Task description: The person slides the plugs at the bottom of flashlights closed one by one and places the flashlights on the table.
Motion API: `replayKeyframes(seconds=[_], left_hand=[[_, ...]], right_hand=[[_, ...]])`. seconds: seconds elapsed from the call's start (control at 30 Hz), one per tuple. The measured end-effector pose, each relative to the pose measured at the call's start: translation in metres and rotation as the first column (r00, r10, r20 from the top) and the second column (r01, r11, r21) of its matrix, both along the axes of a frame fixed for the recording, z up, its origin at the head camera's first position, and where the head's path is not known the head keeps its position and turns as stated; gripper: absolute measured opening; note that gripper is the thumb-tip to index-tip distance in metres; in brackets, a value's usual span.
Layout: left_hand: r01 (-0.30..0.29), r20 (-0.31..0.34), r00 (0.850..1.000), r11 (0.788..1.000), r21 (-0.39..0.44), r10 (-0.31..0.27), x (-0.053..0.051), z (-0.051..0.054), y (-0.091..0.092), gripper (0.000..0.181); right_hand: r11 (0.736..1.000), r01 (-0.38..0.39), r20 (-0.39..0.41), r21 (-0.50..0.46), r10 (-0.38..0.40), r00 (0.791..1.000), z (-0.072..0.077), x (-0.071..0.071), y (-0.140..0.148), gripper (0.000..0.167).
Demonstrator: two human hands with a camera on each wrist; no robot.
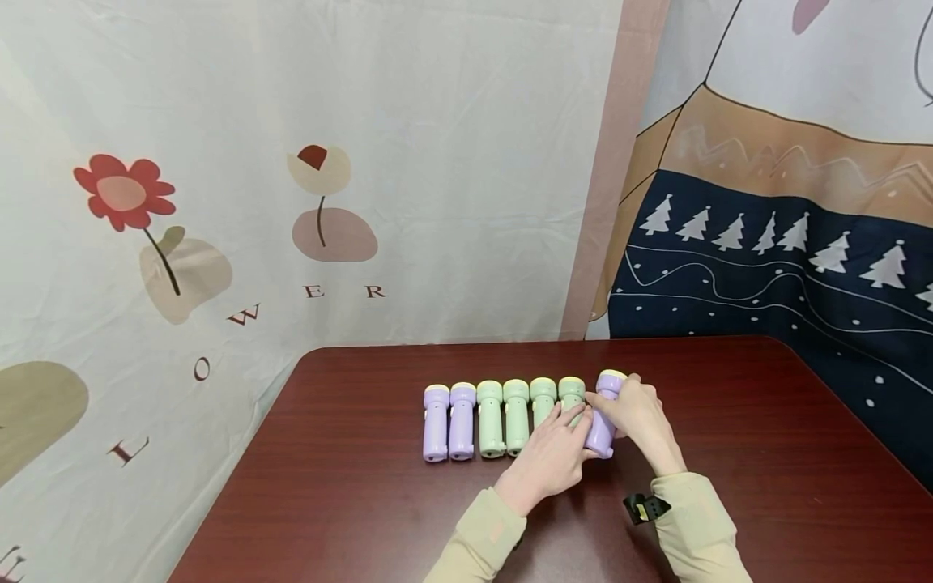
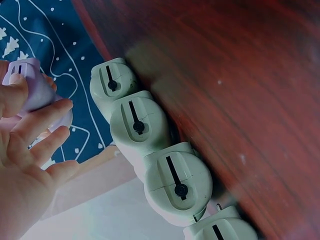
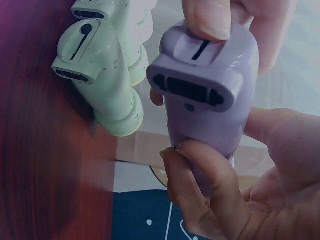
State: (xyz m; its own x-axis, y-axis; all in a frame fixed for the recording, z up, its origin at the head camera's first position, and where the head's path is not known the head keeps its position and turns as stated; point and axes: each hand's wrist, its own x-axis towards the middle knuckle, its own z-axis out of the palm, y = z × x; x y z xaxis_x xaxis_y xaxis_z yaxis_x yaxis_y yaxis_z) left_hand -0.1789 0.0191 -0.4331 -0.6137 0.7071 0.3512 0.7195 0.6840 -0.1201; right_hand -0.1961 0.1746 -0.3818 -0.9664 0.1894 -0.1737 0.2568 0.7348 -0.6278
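Observation:
Near the right end of a row, both hands hold a purple flashlight [image 1: 601, 433], its yellow-rimmed head tilted away and to the right. The right hand [image 1: 643, 417] grips its body from the right, thumb and fingers around it in the right wrist view. At the tail end, the left hand [image 1: 547, 459] pinches the flashlight, its thumb [image 3: 212, 20] lying over the slotted end. Beside the hands stand several green flashlights [image 1: 516, 421]; the left hand partly covers the nearest ones in the head view. Their slotted tail ends [image 2: 172, 185] show in the left wrist view.
Two more purple flashlights [image 1: 462, 425] lie at the left end of the row. Everything is on a dark red-brown table [image 1: 328, 486]. Behind it hang a pale flower-print cloth [image 1: 466, 162] and a dark blue cloth with trees [image 1: 765, 275]. A black band [image 1: 645, 508] is by the right cuff.

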Motion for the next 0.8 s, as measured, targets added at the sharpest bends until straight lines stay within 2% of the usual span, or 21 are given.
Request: replayKeyframes(seconds=[0.23,0.5,0.67,0.8], left_hand=[[0.009,0.000,1.000,1.000,-0.001,-0.009,-0.001,-0.001,0.000,0.053],[0.003,0.005,1.000,1.000,-0.002,-0.003,-0.003,-0.003,0.000,0.055],[-0.027,0.062,0.998,0.999,-0.023,0.029,-0.004,-0.005,0.000,0.059],[-0.080,0.152,0.985,0.996,-0.051,0.086,-0.004,-0.008,-0.002,0.060]], right_hand=[[1.000,0.003,0.011,0.000,-0.003,1.000,-0.001,-0.001,0.001,0.077],[0.999,-0.018,0.001,-0.051,0.018,1.000,-0.006,-0.001,0.005,0.073],[0.997,-0.048,-0.005,-0.068,0.047,0.999,-0.010,-0.003,0.010,0.072],[0.995,-0.066,-0.007,-0.070,0.066,0.998,-0.014,-0.009,0.016,0.074]])
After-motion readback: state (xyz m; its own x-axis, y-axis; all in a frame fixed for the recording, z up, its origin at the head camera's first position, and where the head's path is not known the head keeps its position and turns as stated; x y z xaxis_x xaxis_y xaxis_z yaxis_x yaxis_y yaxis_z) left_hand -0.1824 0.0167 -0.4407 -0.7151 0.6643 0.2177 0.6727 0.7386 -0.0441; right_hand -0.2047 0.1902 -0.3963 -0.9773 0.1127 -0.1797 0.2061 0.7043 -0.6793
